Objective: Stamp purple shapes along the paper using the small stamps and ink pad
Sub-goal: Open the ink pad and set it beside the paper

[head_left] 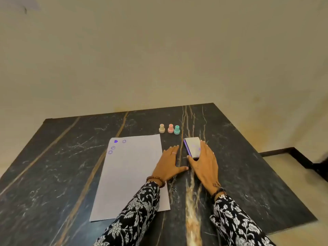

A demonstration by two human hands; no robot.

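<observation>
We see the ink pad point(192, 147) lying on the dark marbled counter point(71, 157), its lid shut so the pad inside is hidden. Our right hand point(204, 164) cups its near right edge, fingers spread; our left hand point(170, 163) rests flat and wide beside the paper point(131, 174), which carries four purple marks point(115, 141) at its far left corner. Three small stamps point(170, 128) stand upright beyond, untouched.

So I count three little stamps point(170, 128), one ink pad point(192, 147), one sheet of paper point(131, 176) with four purple prints point(115, 141) on it, and two hands point(170, 164).
</observation>
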